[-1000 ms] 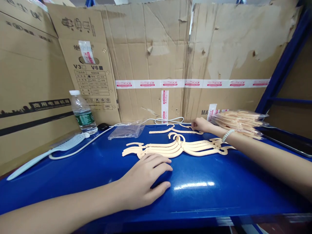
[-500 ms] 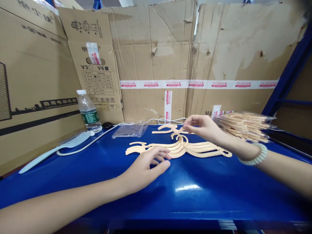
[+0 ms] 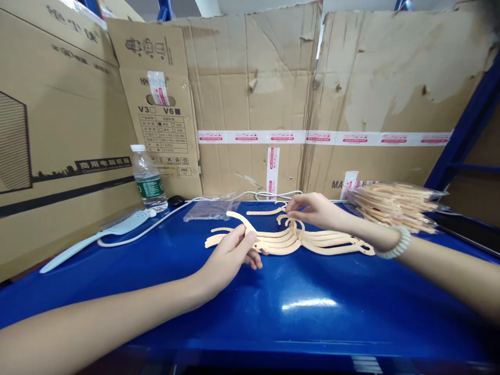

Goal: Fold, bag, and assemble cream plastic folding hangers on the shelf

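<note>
My left hand [image 3: 233, 250] is closed on a cream plastic hanger piece [image 3: 239, 219], thumb on top, its curved end pointing up and left. Just behind and right of it lies a row of foldable plastic hangers [image 3: 328, 242], nested together with their hooks [image 3: 291, 223] towards the back. Beyond those hooks, my right hand [image 3: 312, 209] has its fingers bent and pinched at the right end of another loose hanger piece [image 3: 263, 212]. Its grip is partly hidden by the fingers. A beaded bracelet [image 3: 397, 244] circles the right wrist.
Bagged cream hanger parts [image 3: 394, 205] are piled at the back right. On the left are a water bottle [image 3: 148, 179], a light blue hairbrush [image 3: 101, 237] and a black mouse [image 3: 175, 200]. A clear plastic bag [image 3: 209, 208] and white cable lie before cardboard walls [image 3: 250, 88].
My left hand has closed on a hanger piece and raised its curved end. My right hand has shifted left towards the loose pieces at the back, and the view has turned slightly.
</note>
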`<state>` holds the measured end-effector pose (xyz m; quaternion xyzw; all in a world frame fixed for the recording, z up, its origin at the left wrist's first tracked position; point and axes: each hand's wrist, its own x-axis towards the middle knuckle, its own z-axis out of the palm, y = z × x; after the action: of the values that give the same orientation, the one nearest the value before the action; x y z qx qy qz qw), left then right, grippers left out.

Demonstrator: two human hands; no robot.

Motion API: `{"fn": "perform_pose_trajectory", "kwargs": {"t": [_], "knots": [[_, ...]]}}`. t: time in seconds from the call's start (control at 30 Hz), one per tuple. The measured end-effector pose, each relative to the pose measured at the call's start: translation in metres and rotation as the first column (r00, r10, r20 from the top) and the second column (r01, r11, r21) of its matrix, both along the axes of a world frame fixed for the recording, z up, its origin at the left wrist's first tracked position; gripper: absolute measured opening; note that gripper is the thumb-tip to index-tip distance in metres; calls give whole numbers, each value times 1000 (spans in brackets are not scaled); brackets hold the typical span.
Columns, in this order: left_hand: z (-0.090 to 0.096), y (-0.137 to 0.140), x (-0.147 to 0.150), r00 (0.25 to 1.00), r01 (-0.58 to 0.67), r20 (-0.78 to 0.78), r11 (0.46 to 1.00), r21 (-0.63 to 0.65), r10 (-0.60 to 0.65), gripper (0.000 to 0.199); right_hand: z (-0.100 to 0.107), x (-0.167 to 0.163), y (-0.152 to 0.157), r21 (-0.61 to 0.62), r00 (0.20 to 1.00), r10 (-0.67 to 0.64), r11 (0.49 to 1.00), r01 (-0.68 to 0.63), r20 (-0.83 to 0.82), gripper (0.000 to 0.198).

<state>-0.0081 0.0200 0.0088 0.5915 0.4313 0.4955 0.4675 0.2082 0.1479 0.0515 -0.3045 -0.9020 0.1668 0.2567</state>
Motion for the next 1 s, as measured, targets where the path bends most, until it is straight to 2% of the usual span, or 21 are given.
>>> {"fn": "perform_pose_trajectory", "kwargs": {"t": [0.07, 0.1, 0.2, 0.3, 0.43, 0.57, 0.7, 0.83, 1.0], "knots": [[1, 1, 0, 999, -23, 25, 999, -22, 24, 31, -1, 12, 27, 186, 974, -148, 976, 116, 172, 13], [1, 1, 0, 999, -35, 34, 999, -29, 36, 31, -4, 18, 39, 231, 947, -223, 958, 169, 233, 16], [3, 0, -1, 996, -63, 65, 997, -41, 65, 33, -17, 27, 61, 228, 915, -259, 954, 193, 308, 14], [3, 1, -2, 991, -94, 95, 995, -27, 96, 32, -24, 29, 68, 190, 911, -238, 965, 182, 336, 5], [4, 5, -5, 987, -131, 95, 991, -10, 132, 31, -14, 31, 68, 152, 926, -213, 973, 173, 312, 9], [6, 7, -8, 978, -170, 127, 986, 1, 168, 27, 10, 39, 57, 129, 953, -200, 976, 174, 228, 13], [9, 7, -10, 975, -165, 156, 986, 20, 160, 26, 25, 50, 29, 86, 984, -179, 980, 177, 16, 14], [8, 11, -12, 954, -167, 256, 986, 21, 156, 27, 19, 61, -2, 92, 988, -122, 987, 130, -95, 21], [4, 19, -16, 919, -112, 382, 994, 13, 98, 25, 0, 75, -19, 209, 986, -86, 971, 116, -144, 23]]}}
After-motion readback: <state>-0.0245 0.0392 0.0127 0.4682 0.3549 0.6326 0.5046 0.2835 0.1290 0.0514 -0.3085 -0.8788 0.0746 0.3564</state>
